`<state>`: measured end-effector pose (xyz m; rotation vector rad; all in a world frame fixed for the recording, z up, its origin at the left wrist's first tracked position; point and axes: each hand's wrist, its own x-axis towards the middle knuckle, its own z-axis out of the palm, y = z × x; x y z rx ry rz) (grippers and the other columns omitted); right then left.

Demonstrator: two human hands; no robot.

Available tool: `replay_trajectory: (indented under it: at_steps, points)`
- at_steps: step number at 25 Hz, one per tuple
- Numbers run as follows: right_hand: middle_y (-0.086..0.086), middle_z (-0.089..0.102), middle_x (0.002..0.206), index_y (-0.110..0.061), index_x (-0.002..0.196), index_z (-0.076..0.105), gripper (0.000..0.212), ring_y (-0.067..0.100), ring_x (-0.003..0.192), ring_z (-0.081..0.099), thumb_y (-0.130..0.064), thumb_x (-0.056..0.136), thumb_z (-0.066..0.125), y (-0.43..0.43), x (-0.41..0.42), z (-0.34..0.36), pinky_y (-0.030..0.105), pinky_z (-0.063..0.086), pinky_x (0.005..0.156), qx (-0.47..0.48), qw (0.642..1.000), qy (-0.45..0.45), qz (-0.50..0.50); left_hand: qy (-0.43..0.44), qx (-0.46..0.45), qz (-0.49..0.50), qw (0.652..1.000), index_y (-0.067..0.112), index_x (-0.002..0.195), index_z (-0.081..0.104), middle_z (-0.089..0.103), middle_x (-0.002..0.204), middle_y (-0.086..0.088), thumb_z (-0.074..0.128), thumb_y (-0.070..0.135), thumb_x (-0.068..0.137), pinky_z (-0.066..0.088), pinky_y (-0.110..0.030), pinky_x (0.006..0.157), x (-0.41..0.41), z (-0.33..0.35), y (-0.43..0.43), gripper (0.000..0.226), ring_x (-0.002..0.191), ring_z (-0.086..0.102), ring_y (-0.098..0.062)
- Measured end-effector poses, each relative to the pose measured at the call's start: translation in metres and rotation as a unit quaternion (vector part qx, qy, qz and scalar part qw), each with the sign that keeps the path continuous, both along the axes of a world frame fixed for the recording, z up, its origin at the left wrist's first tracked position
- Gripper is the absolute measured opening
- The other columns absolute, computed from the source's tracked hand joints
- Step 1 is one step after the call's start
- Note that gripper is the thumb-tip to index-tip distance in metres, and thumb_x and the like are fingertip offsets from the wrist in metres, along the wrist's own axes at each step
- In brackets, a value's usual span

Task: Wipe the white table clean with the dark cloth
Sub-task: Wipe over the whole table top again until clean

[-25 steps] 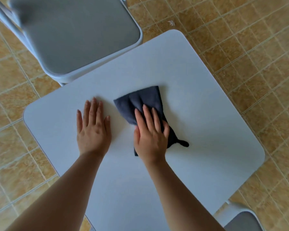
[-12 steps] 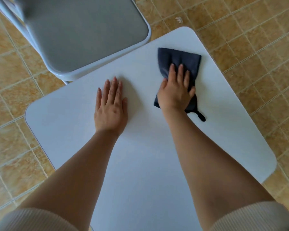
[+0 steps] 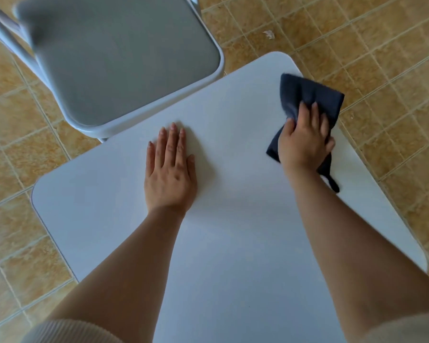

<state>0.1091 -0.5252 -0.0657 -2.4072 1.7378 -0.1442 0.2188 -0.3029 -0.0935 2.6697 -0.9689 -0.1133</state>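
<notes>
Tan tiled floor (image 3: 382, 45) under white table (image 3: 233, 243); grey chair (image 3: 114, 58) at far edge, backrest blurred. Left hand (image 3: 170, 169) flat, fingers spread, palm on tabletop — grasping nothing. Right hand (image 3: 305, 142) presses dark cloth (image 3: 310, 95) at far right corner — fingers curled over it, cloth middle hidden, edge overhanging table.

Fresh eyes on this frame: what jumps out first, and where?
The dark blue cloth stands out against the white square table, pressed down by the right hand at the far right edge, with one corner past the rim. The left hand lies flat and open mid-table. A grey-seated folding chair sits at the far left over tan floor tiles.
</notes>
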Motion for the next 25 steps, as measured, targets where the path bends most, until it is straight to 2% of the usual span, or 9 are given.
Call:
replay_trajectory:
  at_steps: [3, 7, 13, 16, 21, 25]
  points:
    - [-0.005, 0.011, 0.166, -0.031, 0.155, 0.022, 0.049, 0.020, 0.152, 0.007, -0.036, 0.107, 0.029, -0.044, 0.044, 0.014, 0.055, 0.014, 0.117, 0.064, 0.997, 0.026, 0.023, -0.003, 0.007, -0.001, 1.000, 0.014, 0.153, 0.020, 0.018, 0.161, -0.003, 0.024, 0.030, 0.102, 0.004, -0.039, 0.121, 0.000, -0.001, 0.001, 0.054, 0.149, 0.011, -0.019]
    - [-0.007, 0.004, 0.166, -0.034, 0.156, 0.016, 0.050, 0.021, 0.153, 0.002, -0.037, 0.107, 0.026, -0.045, 0.082, 0.019, 0.056, 0.011, 0.118, 0.110, 0.988, 0.068, 0.090, -0.006, 0.010, -0.003, 1.000, 0.013, 0.153, 0.020, 0.018, 0.160, -0.003, 0.023, 0.031, 0.102, 0.006, -0.040, 0.121, 0.001, -0.002, 0.000, 0.054, 0.148, 0.012, -0.019]
    - [-0.012, 0.013, 0.165, -0.039, 0.153, 0.024, 0.048, 0.016, 0.151, 0.011, -0.039, 0.105, 0.032, -0.002, 0.076, 0.015, 0.051, 0.017, 0.116, 0.070, 0.973, 0.054, 0.215, -0.014, 0.004, -0.003, 1.000, 0.012, 0.153, 0.022, 0.020, 0.160, -0.003, 0.024, 0.031, 0.101, 0.007, -0.039, 0.121, 0.001, -0.002, 0.001, 0.055, 0.148, 0.013, -0.020]
    - [-0.012, 0.020, 0.163, -0.039, 0.151, 0.031, 0.047, 0.016, 0.150, 0.017, -0.039, 0.104, 0.037, 0.030, 0.064, 0.010, 0.048, 0.020, 0.114, 0.035, 0.973, 0.041, 0.225, -0.004, -0.010, -0.016, 1.000, 0.011, 0.152, 0.024, 0.021, 0.160, -0.005, 0.021, 0.035, 0.100, 0.006, -0.039, 0.121, 0.003, 0.001, 0.004, 0.057, 0.148, 0.014, -0.021]
    - [-0.010, 0.038, 0.156, -0.036, 0.142, 0.048, 0.044, 0.018, 0.145, 0.033, -0.036, 0.098, 0.045, 0.102, 0.054, -0.007, 0.047, 0.027, 0.107, -0.018, 0.978, -0.009, 0.208, 0.066, -0.116, -0.018, 0.991, 0.006, 0.150, 0.027, 0.022, 0.159, -0.010, 0.022, 0.031, 0.101, 0.003, -0.034, 0.121, 0.007, 0.013, 0.026, 0.056, 0.148, 0.015, -0.023]
    - [-0.006, 0.052, 0.146, -0.033, 0.132, 0.060, 0.040, 0.022, 0.135, 0.048, -0.033, 0.094, 0.049, 0.188, 0.036, -0.014, 0.049, 0.037, 0.101, -0.038, 0.967, -0.072, 0.240, 0.029, -0.077, 0.031, 0.996, 0.005, 0.149, 0.030, 0.024, 0.158, -0.010, 0.022, 0.029, 0.102, 0.005, -0.038, 0.121, -0.013, 0.018, 0.091, 0.054, 0.147, 0.016, -0.023]
